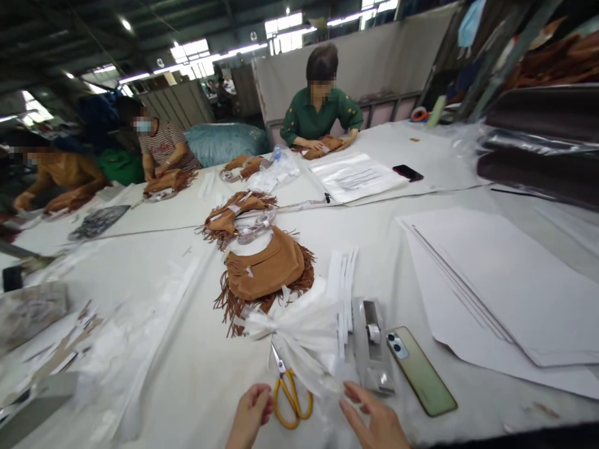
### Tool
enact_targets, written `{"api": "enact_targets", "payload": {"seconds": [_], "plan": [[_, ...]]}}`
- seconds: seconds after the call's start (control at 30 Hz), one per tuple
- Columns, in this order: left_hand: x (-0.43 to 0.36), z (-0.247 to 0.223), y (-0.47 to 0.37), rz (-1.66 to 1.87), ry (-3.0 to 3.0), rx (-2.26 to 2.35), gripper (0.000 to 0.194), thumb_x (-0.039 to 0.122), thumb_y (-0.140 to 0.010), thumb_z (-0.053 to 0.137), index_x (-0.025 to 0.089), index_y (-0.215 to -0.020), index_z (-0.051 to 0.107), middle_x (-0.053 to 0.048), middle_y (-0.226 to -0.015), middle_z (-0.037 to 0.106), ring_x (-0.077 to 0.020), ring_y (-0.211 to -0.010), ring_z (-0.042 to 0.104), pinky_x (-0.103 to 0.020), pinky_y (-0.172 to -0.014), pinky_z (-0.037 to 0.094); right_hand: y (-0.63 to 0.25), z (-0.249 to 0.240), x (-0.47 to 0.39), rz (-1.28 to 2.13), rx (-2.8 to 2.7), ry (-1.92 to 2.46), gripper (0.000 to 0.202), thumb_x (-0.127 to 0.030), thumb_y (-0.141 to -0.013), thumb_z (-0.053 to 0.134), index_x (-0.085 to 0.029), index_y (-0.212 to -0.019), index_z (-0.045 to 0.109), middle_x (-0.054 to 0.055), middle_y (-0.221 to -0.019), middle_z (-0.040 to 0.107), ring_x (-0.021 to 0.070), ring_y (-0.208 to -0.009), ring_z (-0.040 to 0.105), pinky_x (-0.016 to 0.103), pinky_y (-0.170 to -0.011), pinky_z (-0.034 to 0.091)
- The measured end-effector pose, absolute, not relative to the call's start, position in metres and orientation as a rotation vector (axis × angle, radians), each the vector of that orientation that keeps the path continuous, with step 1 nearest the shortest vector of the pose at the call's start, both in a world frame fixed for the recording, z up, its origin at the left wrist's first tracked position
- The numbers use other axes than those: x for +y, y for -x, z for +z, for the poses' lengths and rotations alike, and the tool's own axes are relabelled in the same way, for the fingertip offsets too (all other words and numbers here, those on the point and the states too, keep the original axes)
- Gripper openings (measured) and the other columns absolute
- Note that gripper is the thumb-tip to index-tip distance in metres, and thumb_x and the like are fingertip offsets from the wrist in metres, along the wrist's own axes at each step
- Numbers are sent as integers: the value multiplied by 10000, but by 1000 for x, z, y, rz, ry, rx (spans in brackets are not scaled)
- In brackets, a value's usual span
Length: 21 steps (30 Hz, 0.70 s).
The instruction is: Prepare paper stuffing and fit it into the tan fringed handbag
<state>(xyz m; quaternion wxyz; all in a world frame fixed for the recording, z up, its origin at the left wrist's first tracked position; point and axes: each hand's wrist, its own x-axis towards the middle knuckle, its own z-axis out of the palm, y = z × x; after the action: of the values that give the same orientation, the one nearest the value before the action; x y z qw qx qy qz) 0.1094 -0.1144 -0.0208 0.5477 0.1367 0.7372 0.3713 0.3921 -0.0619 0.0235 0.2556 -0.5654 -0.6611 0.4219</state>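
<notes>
My left hand (251, 413) is closed, thumb against curled fingers, just left of the scissors (294, 399). Whatever it may hold is hidden. The scissors have yellow handles and lie with their blades pointing away from me. To their right, my right hand (373, 419) has its fingers apart, close to the end of some bunched white tissue-like strips (306, 324). Whether the fingertips touch this material I cannot tell. Beyond the strips lies a brown fringed bag (266, 268), its curved opening facing away from me.
A tape dispenser (374, 346) and a green phone (421, 371) lie at right, near large white sheets (505, 293). Another fringed bag (234, 215) lies farther back. Paper scraps (65, 349) are at left. Several co-workers, one in a green top (322, 115), handle brown pieces across the table.
</notes>
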Motion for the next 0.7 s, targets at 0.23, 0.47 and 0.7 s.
{"api": "enact_targets", "payload": {"seconds": [0.23,0.47,0.7], "plan": [[-78,8,-77,1054,-138,1514,477,509,-553,799,159,-812,602,-33,-731,670,-115,-602,588,-225,-591,420,-255,63,54,726,-2381,1427,379,-313,-921,422,-86,-1153,618,163,-1144,648,262,-1097,567,375,-992,426],[8,-5,-79,1286,254,1315,360,422,-677,777,150,-784,565,-17,-642,594,-116,-557,549,-219,-574,438,-175,42,106,601,-2690,1395,699,-423,-694,712,-84,-1277,527,218,-1245,575,399,-1251,417,603,-1066,217],[49,-16,-76,1295,385,1443,65,241,-866,506,181,-887,498,-19,-750,584,-134,-651,570,-246,-646,477,-173,32,89,546,-2850,1468,731,-149,-730,610,-141,-1421,370,146,-1124,637,294,-1093,562,560,-1100,163]]}}
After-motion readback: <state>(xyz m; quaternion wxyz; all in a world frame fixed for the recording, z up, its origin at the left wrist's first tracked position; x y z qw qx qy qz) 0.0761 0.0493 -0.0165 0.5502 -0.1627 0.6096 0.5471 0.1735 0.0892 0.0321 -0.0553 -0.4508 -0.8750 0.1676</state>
